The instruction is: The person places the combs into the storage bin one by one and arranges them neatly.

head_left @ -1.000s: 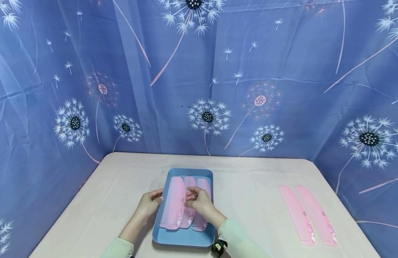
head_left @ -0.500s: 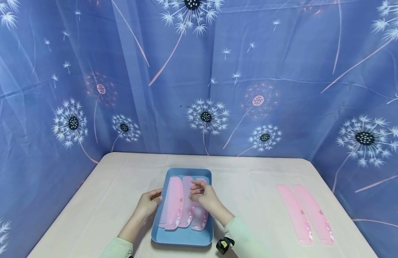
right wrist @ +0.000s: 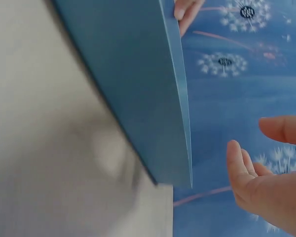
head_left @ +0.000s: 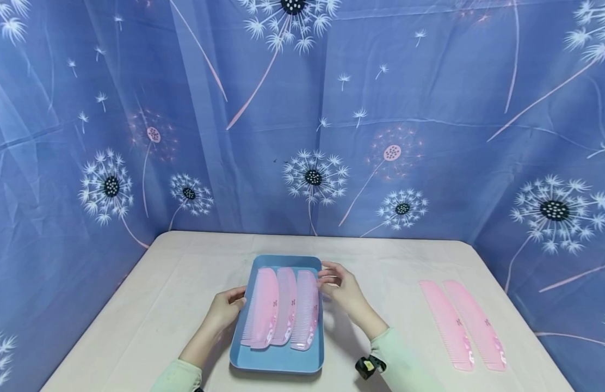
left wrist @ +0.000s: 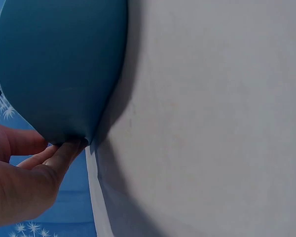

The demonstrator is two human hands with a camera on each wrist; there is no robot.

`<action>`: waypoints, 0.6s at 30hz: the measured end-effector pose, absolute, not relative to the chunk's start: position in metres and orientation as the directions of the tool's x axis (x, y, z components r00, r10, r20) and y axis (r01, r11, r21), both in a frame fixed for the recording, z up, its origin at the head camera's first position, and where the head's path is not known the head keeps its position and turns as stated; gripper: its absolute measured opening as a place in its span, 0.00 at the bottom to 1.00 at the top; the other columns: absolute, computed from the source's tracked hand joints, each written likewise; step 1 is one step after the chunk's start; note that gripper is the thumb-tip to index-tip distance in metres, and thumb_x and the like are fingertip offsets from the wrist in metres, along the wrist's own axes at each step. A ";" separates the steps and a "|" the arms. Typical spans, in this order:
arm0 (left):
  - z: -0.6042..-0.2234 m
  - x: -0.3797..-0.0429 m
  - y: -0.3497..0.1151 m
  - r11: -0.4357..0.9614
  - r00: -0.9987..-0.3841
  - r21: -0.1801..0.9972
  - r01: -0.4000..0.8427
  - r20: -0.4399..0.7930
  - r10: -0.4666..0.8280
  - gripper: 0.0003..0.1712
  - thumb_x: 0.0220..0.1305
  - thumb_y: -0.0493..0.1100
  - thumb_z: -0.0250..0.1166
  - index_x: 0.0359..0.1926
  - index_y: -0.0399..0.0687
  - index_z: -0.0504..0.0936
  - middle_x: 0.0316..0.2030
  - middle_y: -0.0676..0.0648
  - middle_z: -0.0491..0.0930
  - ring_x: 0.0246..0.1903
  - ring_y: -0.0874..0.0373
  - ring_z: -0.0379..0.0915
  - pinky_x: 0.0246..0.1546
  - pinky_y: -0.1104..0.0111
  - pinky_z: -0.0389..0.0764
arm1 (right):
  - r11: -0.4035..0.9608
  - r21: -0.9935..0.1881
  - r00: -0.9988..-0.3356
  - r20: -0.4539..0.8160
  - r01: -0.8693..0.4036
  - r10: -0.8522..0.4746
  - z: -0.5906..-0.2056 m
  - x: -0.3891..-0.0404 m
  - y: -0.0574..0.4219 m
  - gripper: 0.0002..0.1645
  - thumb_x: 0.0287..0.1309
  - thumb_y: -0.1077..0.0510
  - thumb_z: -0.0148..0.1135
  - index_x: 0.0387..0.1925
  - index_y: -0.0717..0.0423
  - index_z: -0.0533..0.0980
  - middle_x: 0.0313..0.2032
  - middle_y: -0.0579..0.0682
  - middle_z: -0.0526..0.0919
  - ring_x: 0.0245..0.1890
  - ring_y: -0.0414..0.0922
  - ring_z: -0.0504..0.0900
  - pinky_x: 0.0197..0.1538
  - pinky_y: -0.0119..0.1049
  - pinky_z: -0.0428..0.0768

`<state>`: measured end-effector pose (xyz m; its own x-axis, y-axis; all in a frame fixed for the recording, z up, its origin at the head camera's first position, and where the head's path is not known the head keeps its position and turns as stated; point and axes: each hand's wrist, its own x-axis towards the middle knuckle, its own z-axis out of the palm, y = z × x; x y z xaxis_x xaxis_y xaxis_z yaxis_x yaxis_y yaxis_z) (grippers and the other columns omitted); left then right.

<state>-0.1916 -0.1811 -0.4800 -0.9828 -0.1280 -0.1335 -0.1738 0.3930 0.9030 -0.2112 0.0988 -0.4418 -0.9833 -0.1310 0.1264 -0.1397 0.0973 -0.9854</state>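
- The left hand pinches the left wall of the blue tray between thumb and fingers; the left wrist view shows the fingertips pressed against the tray's outer side.
- The right hand holds nothing; its thumb stands apart from its fingers, which are lightly bent, with their tips just beside the tray's right rim; the right wrist view shows a gap there, though I cannot tell from the head view whether a fingertip touches.
- Between the two hands' fingers, three groups of pink combs lie lengthwise in the tray; the left comb is nearest the left fingertips, with what looks like a second one partly beneath it, its teeth pointing toward the left hand; the middle comb is just beside it; the right comb lies closest to the right fingertips, its teeth also facing the left hand.
- Well apart from the right fingers, on their outer side, two more combs lie slanted on the pale table, side by side; the inner comb is the nearer one to the right hand, the outer comb the farther.
- Behind the right fingers, at the wrist, sits a small black device beside the pale green sleeve; beyond both hands' fingertips hangs a blue curtain printed with dandelions.
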 end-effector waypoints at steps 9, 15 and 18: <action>-0.481 -0.192 -0.182 0.392 -0.983 0.904 -0.169 -0.128 -0.129 0.20 0.65 0.29 0.52 0.58 0.28 0.73 0.55 0.29 0.74 0.58 0.35 0.68 0.57 0.50 0.74 | 0.139 -0.981 -0.990 0.130 -0.136 -0.053 -0.444 -0.214 0.142 0.30 0.54 0.72 0.62 0.60 0.68 0.68 0.48 0.65 0.79 0.49 0.56 0.80 0.47 0.25 0.79; -0.481 -0.192 -0.183 0.387 -0.985 0.908 -0.162 -0.126 -0.117 0.20 0.65 0.30 0.53 0.58 0.28 0.73 0.56 0.29 0.74 0.58 0.34 0.67 0.58 0.51 0.74 | 0.169 -0.980 -0.994 0.110 -0.105 0.021 -0.441 -0.216 0.177 0.30 0.56 0.72 0.61 0.61 0.67 0.68 0.50 0.63 0.78 0.45 0.40 0.81 0.49 0.24 0.79; -0.481 -0.192 -0.182 0.386 -0.986 0.908 -0.161 -0.126 -0.113 0.21 0.66 0.29 0.53 0.59 0.28 0.73 0.57 0.29 0.73 0.59 0.34 0.67 0.58 0.51 0.74 | 0.176 -0.978 -0.991 0.123 -0.113 0.046 -0.439 -0.214 0.195 0.30 0.57 0.72 0.60 0.62 0.68 0.66 0.50 0.62 0.77 0.42 0.34 0.79 0.49 0.24 0.79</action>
